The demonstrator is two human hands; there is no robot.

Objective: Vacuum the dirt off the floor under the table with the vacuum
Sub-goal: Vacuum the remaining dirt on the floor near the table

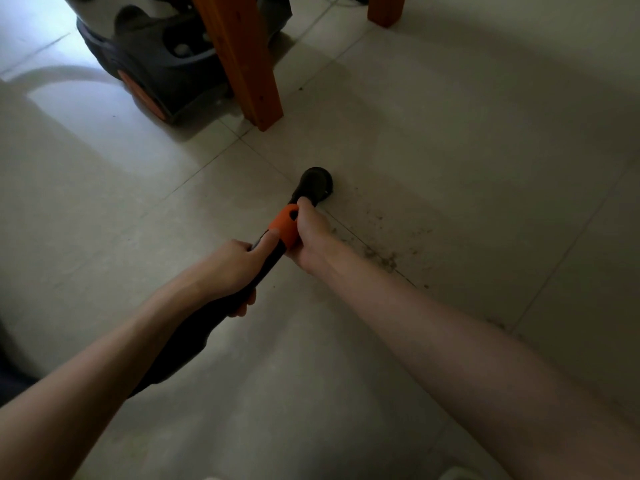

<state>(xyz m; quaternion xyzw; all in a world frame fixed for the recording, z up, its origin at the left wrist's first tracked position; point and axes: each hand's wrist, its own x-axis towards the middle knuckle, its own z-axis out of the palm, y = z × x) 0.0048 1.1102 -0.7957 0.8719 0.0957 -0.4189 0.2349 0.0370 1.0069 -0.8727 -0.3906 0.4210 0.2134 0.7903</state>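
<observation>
A black vacuum wand with an orange collar (285,225) points away from me, its round nozzle (316,181) resting on the pale tiled floor. My left hand (239,268) is wrapped around the black wand just behind the collar. My right hand (311,233) grips the orange collar from the right side. Brown dirt (384,252) lies scattered on the tiles to the right of the nozzle and my right wrist, along a grout line. The vacuum's canister body (149,53), grey and black with orange wheels, stands at the upper left.
An orange wooden table leg (246,60) stands just in front of the canister, and a second leg (386,8) is at the top right. A few dirt specks (300,88) lie near the first leg. More crumbs (498,323) sit by my right forearm.
</observation>
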